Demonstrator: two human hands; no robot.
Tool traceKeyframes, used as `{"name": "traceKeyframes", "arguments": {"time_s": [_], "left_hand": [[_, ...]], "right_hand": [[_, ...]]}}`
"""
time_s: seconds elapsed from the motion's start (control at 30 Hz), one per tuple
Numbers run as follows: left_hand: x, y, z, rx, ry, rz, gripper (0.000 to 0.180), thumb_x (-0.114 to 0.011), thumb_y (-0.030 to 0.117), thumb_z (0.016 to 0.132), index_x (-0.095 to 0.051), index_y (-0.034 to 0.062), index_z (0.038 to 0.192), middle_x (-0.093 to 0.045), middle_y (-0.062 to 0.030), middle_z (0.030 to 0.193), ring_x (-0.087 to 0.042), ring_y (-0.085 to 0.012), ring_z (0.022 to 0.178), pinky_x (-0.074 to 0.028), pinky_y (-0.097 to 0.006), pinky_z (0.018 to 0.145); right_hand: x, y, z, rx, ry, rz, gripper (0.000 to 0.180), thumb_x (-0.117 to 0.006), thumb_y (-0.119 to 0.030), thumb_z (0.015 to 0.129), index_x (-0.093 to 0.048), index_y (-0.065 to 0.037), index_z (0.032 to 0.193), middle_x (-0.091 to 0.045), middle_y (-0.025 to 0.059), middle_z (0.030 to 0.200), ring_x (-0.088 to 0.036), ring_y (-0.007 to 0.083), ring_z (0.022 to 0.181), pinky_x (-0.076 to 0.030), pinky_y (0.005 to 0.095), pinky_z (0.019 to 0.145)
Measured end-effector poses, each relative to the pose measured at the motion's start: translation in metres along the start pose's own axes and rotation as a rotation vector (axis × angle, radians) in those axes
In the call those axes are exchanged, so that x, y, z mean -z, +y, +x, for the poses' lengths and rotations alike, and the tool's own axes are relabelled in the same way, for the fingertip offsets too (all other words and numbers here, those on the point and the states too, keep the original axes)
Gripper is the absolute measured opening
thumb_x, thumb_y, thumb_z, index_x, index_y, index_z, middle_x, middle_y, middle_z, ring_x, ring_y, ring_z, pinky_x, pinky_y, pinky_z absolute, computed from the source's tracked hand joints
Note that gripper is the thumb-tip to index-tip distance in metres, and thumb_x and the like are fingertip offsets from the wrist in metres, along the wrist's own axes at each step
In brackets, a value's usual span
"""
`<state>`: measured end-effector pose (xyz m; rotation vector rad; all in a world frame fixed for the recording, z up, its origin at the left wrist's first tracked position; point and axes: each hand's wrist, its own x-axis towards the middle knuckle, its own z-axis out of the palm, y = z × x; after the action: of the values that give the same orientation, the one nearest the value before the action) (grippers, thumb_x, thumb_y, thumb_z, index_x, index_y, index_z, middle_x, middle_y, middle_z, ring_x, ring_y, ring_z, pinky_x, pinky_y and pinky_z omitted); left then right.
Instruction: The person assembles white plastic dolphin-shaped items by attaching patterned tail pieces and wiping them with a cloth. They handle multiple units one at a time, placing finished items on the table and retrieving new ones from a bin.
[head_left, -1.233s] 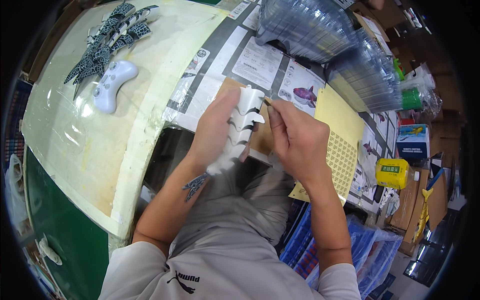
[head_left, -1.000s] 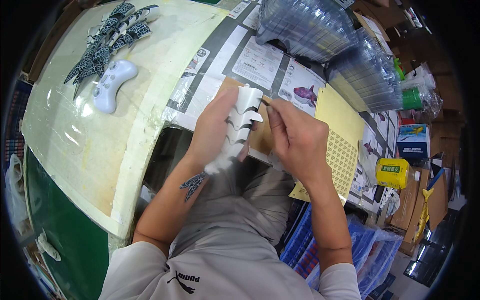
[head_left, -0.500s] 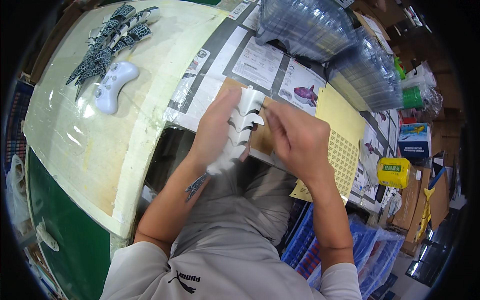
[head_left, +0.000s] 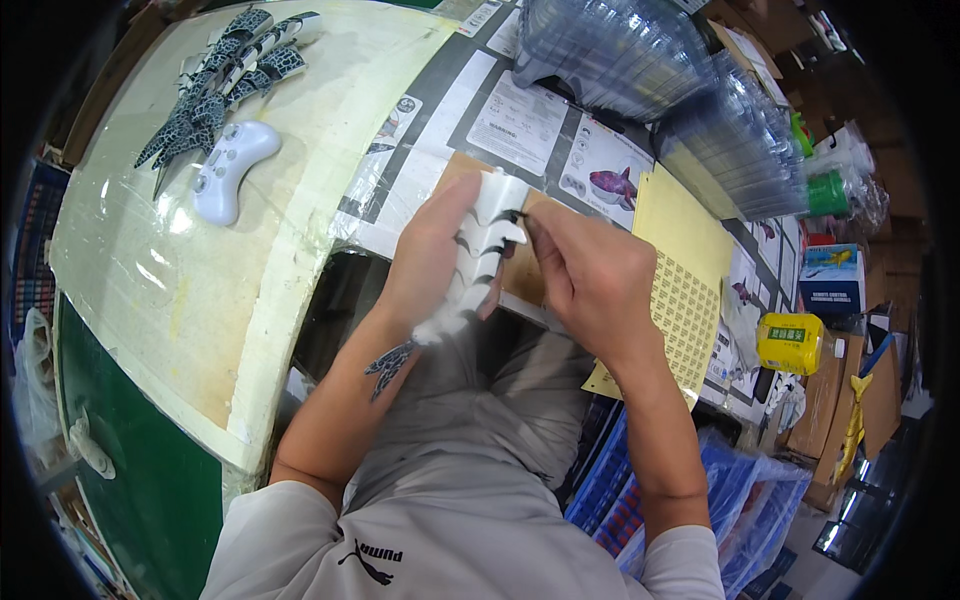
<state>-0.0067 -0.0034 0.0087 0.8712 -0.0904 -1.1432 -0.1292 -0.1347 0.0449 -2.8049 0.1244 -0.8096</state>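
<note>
A white, jointed toy animal body with black gaps between its segments is tilted in front of my lap. My left hand is wrapped round it from the left side. Its black-and-white patterned tail fin hangs over my left forearm. Close against the toy's upper right side, my right hand is closed in a pinch. Something small and dark shows at those fingertips, too small to name. Part of the brown cardboard piece shows behind the toy.
To the left lie several patterned toy parts and a white game controller on the pale table. Stacked clear plastic trays, yellow sticker sheets and a yellow bottle are on the right. Blue crates stand below.
My right fingers have shifted slightly and come closer to the toy's upper side. The toy and my left hand have hardly moved.
</note>
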Motion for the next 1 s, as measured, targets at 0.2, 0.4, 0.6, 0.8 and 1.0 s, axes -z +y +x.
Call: {"name": "traceKeyframes", "arguments": {"time_s": [0.2, 0.4, 0.6, 0.8, 1.0], "left_hand": [[-0.001, 0.001, -0.001, -0.003, -0.006, -0.007, 0.055, -0.038, 0.046, 0.112, -0.063, 0.0012, 0.092, -0.06, -0.0084, 0.062, -0.053, -0.0161, 0.039, -0.045, -0.03, 0.034], [-0.003, 0.001, -0.002, -0.065, -0.034, -0.013, 0.056, -0.037, 0.047, 0.112, -0.063, 0.001, 0.094, -0.059, -0.008, 0.061, -0.054, -0.016, 0.04, -0.046, -0.03, 0.035], [-0.001, 0.001, -0.002, -0.12, -0.094, -0.066, 0.061, -0.03, 0.051, 0.112, -0.063, 0.0002, 0.1, -0.061, -0.0099, 0.065, -0.053, -0.0179, 0.041, -0.045, -0.032, 0.036], [-0.003, -0.001, -0.003, -0.077, -0.018, -0.051, 0.039, -0.038, 0.038, 0.111, -0.057, 0.0063, 0.123, -0.064, -0.01, 0.077, -0.056, -0.0205, 0.045, -0.049, -0.033, 0.042], [-0.006, -0.003, -0.002, -0.208, -0.123, -0.168, 0.028, -0.047, 0.027, 0.109, -0.058, 0.0088, 0.128, -0.068, -0.0071, 0.103, -0.069, -0.0173, 0.081, -0.057, -0.03, 0.067]], "right_hand": [[-0.004, 0.003, -0.002, 0.04, 0.009, 0.021, 0.009, -0.074, -0.009, 0.095, -0.073, -0.005, 0.103, -0.071, 0.0134, 0.079, -0.069, 0.0293, 0.064, -0.053, 0.0377, 0.058], [0.004, 0.009, -0.002, -0.296, 0.131, 0.007, 0.011, -0.07, -0.013, 0.1, -0.072, -0.003, 0.106, -0.069, 0.0107, 0.074, -0.068, 0.0189, 0.061, -0.051, 0.0304, 0.059], [0.012, -0.031, -0.025, -0.479, 0.075, 0.306, 0.015, -0.068, -0.01, 0.1, -0.07, 0.002, 0.108, -0.069, 0.005, 0.074, -0.063, 0.0072, 0.063, -0.049, 0.0244, 0.06], [0.01, -0.05, -0.03, -0.496, 0.074, 0.337, 0.013, -0.069, -0.008, 0.099, -0.07, 0.002, 0.107, -0.071, 0.0081, 0.075, -0.064, 0.0082, 0.063, -0.048, 0.0253, 0.057], [0.01, -0.054, -0.03, -0.364, 0.059, 0.229, 0.009, -0.07, -0.007, 0.095, -0.071, -0.003, 0.103, -0.073, 0.0141, 0.083, -0.072, 0.0301, 0.067, -0.054, 0.0367, 0.06]]}}
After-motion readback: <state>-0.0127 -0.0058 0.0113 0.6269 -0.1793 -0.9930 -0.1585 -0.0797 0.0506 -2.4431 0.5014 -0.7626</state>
